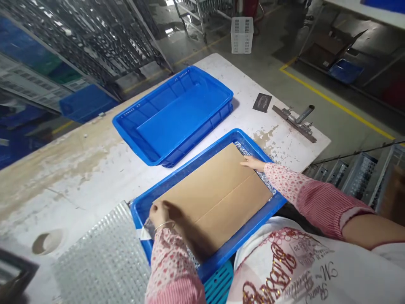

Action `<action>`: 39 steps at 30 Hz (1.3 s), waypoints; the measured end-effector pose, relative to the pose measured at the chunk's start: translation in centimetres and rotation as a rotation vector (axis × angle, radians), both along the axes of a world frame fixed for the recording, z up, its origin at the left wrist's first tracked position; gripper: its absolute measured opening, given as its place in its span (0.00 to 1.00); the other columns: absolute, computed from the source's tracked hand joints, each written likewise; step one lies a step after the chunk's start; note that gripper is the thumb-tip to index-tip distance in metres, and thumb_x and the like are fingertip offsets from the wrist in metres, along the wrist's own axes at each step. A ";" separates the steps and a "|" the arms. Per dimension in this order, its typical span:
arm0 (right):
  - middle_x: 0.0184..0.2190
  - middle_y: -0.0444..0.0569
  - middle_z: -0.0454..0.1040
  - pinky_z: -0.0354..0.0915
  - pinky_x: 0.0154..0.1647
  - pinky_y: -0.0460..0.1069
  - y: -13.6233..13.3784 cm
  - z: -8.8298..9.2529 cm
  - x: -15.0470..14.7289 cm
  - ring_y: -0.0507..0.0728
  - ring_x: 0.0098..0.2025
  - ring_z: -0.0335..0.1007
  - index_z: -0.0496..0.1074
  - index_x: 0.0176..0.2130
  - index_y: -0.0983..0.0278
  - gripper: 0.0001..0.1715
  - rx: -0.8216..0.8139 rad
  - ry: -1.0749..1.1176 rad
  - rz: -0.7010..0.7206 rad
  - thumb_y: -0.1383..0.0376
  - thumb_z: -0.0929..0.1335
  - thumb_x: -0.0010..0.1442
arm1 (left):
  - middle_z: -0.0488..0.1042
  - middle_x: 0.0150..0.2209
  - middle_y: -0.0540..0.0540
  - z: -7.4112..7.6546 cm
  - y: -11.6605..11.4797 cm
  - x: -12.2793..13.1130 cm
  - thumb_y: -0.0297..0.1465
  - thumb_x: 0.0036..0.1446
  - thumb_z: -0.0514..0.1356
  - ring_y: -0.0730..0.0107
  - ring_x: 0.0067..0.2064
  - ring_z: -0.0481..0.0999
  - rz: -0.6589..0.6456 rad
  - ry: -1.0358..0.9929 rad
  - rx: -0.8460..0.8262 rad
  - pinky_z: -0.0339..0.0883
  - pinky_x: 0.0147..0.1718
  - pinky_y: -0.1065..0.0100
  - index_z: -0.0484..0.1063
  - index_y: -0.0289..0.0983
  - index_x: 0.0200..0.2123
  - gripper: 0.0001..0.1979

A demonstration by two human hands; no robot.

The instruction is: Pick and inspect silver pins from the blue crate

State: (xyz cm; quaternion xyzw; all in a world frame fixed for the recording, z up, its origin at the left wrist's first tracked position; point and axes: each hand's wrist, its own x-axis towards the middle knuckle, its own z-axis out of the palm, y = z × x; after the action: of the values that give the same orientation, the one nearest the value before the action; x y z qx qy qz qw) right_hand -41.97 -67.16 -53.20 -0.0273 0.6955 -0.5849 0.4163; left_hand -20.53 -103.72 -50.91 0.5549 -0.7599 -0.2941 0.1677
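Observation:
A brown cardboard sheet point(215, 194) lies flat inside the near blue plastic tray point(240, 136), covering patterned items below it. My left hand point(160, 214) rests at the sheet's near left edge, fingers curled around that edge by the tray wall. My right hand point(254, 163) lies on the sheet's far right corner, fingers stretched flat and pressed on the cardboard. Both forearms wear pink patterned sleeves.
A second blue tray point(148, 143) with nothing in it sits farther back on the worn white table point(79, 169). A sheet of bubble wrap point(104, 261) lies at the near left. A dark card point(262, 102) and a metal tool point(295, 120) lie at the far right. A white basket point(242, 34) stands on the floor.

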 end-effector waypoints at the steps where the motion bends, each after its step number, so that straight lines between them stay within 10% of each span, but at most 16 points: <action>1: 0.45 0.52 0.77 0.64 0.53 0.54 -0.4 -0.8 -0.1 0.58 0.45 0.72 0.71 0.46 0.65 0.24 0.029 -0.016 -0.020 0.60 0.74 0.50 | 0.69 0.26 0.46 -0.6 0.2 -0.6 0.34 0.46 0.54 0.57 0.37 0.73 0.001 -0.040 0.014 0.70 0.38 0.55 0.66 0.37 0.30 0.08; 6: 0.47 0.53 0.76 0.60 0.59 0.55 -0.5 -3.0 -0.3 0.60 0.52 0.69 0.72 0.45 0.65 0.26 0.091 -0.039 -0.079 0.65 0.76 0.45 | 0.67 0.55 0.28 -1.5 4.5 -3.4 0.36 0.51 0.55 0.47 0.61 0.62 -0.186 -0.077 -0.005 0.53 0.60 0.48 0.65 0.28 0.52 0.27; 9: 0.49 0.52 0.75 0.61 0.58 0.56 0.0 -2.5 0.1 0.60 0.54 0.69 0.71 0.47 0.64 0.24 0.051 -0.052 -0.096 0.64 0.73 0.49 | 0.61 0.61 0.32 -0.6 9.7 -6.2 0.38 0.56 0.53 0.58 0.65 0.57 -0.450 0.024 -0.028 0.50 0.63 0.59 0.62 0.30 0.58 0.28; 13: 0.50 0.52 0.74 0.62 0.58 0.55 0.7 -1.0 1.0 0.58 0.53 0.69 0.70 0.48 0.63 0.22 -0.054 -0.089 -0.120 0.64 0.71 0.53 | 0.45 0.68 0.30 -0.3 17.2 -10.3 0.41 0.61 0.50 0.51 0.70 0.40 -0.609 0.154 -0.294 0.37 0.65 0.45 0.55 0.30 0.64 0.31; 17: 0.51 0.51 0.74 0.64 0.57 0.56 1.3 -0.3 1.7 0.59 0.52 0.70 0.69 0.50 0.61 0.22 -0.158 -0.167 -0.155 0.62 0.70 0.55 | 0.49 0.68 0.32 -1.2 21.5 -12.3 0.43 0.61 0.50 0.48 0.70 0.43 -1.072 -0.086 -0.226 0.34 0.63 0.37 0.56 0.35 0.64 0.32; 32: 0.50 0.49 0.75 0.68 0.51 0.53 1.8 -1.5 2.1 0.58 0.50 0.73 0.61 0.61 0.57 0.34 -0.084 -0.216 -0.110 0.64 0.69 0.56 | 0.50 0.68 0.37 -3.5 25.6 -6.2 0.45 0.62 0.50 0.52 0.70 0.45 -1.416 -0.115 -0.300 0.39 0.64 0.41 0.53 0.38 0.66 0.32; 39: 0.50 0.49 0.75 0.70 0.42 0.51 3.8 -1.4 4.3 0.58 0.47 0.74 0.68 0.55 0.57 0.26 0.131 -0.288 0.040 0.55 0.69 0.58 | 0.47 0.69 0.36 -1.9 25.3 -5.1 0.44 0.63 0.49 0.54 0.70 0.42 -1.193 -0.068 -0.226 0.43 0.64 0.44 0.52 0.35 0.66 0.32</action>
State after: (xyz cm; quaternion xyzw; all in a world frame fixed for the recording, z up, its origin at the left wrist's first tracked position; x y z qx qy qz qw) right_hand -37.72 -63.41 -54.63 0.0700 0.6647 -0.5277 0.5242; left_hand -25.66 -78.42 -52.79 0.0211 -0.9713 -0.2370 0.0077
